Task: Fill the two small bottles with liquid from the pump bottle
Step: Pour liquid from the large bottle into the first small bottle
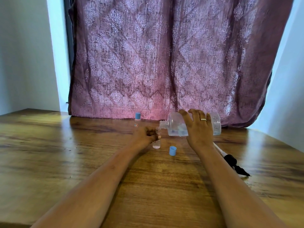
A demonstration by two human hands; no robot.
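Our right hand point(198, 129) grips the pump bottle point(174, 124), tipped on its side with its long axis nearly level and its neck pointing left, at the mouth of the small bottle point(156, 142). Our left hand point(144, 133) curls round that upright, open bottle on the counter point(65, 153). A loose cap point(172, 150) lies between our hands, the capped bottle point(137, 120) stands just beyond the left, and the pump point(233, 163) lies right of our right wrist.

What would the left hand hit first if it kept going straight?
Likely the neck of the large clear plastic bottle in the right hand, beyond the small clear bottle the left hand grips.
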